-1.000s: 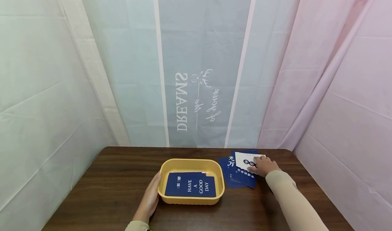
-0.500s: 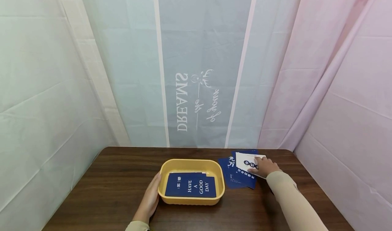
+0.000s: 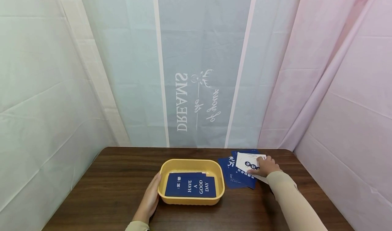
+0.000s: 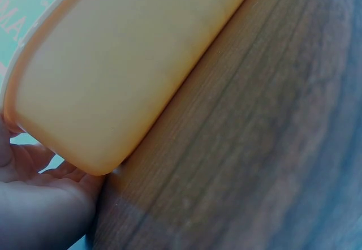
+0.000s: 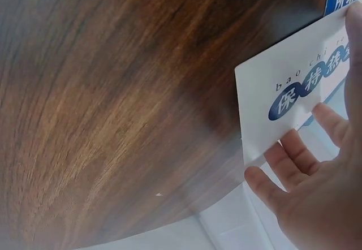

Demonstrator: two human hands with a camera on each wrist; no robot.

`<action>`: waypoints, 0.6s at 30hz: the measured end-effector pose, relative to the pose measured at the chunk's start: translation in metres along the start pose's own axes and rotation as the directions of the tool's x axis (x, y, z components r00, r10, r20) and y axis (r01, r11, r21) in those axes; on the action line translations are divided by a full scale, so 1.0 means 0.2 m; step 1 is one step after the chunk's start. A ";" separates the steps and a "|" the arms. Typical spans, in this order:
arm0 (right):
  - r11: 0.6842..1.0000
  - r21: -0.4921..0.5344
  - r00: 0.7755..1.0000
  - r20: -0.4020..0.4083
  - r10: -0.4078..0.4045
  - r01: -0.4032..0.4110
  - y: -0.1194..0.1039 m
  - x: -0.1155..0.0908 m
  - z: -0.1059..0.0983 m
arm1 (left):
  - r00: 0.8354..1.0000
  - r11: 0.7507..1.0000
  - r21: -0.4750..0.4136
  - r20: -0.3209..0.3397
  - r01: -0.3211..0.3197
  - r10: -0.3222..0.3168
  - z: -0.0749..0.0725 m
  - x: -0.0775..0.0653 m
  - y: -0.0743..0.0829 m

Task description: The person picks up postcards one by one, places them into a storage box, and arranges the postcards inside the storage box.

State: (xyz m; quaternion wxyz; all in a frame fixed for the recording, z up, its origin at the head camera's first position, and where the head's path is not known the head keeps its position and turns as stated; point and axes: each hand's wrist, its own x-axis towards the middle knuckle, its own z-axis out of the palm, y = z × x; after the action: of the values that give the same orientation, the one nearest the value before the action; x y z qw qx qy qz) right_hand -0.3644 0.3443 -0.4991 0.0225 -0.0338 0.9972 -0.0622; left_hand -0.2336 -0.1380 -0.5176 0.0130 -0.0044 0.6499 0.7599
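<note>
My left hand (image 3: 151, 196) lies along the left wall of a yellow plastic tray (image 3: 191, 201), its fingers touching the outside below the rim. In the left wrist view, the fingers (image 4: 54, 168) rest against the tray's end and lower corner. My right hand (image 3: 265, 166) holds a white card (image 5: 294, 86) printed with dark blue ovals, thumb at one edge and fingertips at the opposite one. Beneath it, several dark blue cards (image 3: 234, 181) with white lettering lie fanned out on the table. The hand covers part of the white card.
Inside the tray lie blue cards (image 3: 183, 192), one reading "HAVE A GOOD DAY". The dark wood table (image 3: 122, 176) has its far edge close behind the tray and cards. A printed curtain (image 3: 199, 37) hangs at the back, with pale cloth on both sides.
My right hand has shifted slightly to the right, and the white card has slid a little the same way over the blue cards. My left hand and the tray stay in place.
</note>
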 end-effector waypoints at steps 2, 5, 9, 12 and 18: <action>1.000 -0.006 1.000 -0.030 -0.002 0.002 -0.01 -0.01 -0.01 | 1.000 1.000 -0.002 -0.003 0.000 0.000 0.00 0.00 0.00; 1.000 0.003 0.995 -0.100 -0.017 0.017 -0.01 -0.03 -0.03 | 1.000 1.000 -0.005 0.001 -0.004 0.004 0.00 0.00 0.00; 0.995 0.066 0.982 -0.180 -0.058 0.071 -0.03 -0.05 -0.07 | 1.000 1.000 -0.012 0.007 -0.010 0.010 0.00 0.00 0.00; 0.990 0.093 0.976 -0.200 -0.088 0.108 -0.04 -0.05 -0.09 | 1.000 1.000 -0.015 0.005 -0.009 0.009 0.00 0.00 0.00; 0.985 0.147 0.982 -0.176 -0.064 0.091 -0.04 -0.03 -0.11 | 1.000 1.000 -0.011 0.000 0.002 -0.002 0.00 0.00 0.00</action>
State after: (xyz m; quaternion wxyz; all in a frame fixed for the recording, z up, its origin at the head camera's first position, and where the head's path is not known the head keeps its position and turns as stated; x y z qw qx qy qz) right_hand -0.3585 0.3389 -0.4760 -0.0627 -0.0655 0.9856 -0.1430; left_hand -0.2336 -0.1378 -0.5178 0.0136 -0.0051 0.6455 0.7636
